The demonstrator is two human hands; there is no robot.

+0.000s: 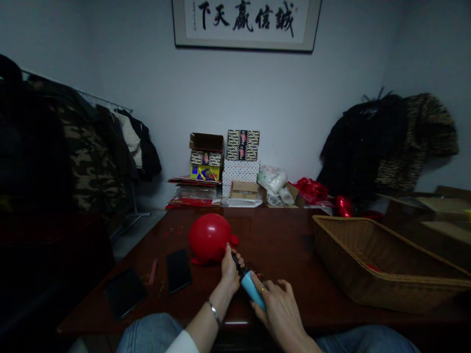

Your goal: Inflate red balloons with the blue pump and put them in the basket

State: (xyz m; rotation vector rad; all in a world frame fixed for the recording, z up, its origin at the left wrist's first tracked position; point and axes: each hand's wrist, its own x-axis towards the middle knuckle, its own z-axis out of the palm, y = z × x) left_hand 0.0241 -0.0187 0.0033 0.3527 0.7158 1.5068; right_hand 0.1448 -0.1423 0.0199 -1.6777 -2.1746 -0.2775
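A red balloon (210, 237), inflated and with small knobs at its sides, rests over the table just beyond my hands. My left hand (231, 267) is closed where the balloon's neck meets the black nozzle of a hand pump; the exact grip on the neck is partly hidden. My right hand (281, 306) wraps round the light blue barrel of the balloon pump (252, 290), which slants from the nozzle down toward me. Behind the pump lies a small dark tangle (253, 269) that I cannot make out clearly.
On the brown table (283, 235), a black phone (178, 270), a dark flat tablet-like thing (125, 292) and a small pink stick (153, 271) lie at left. A wicker basket (368, 289) stands at right, a red piece inside. Boxes (241, 171) are stacked by the wall.
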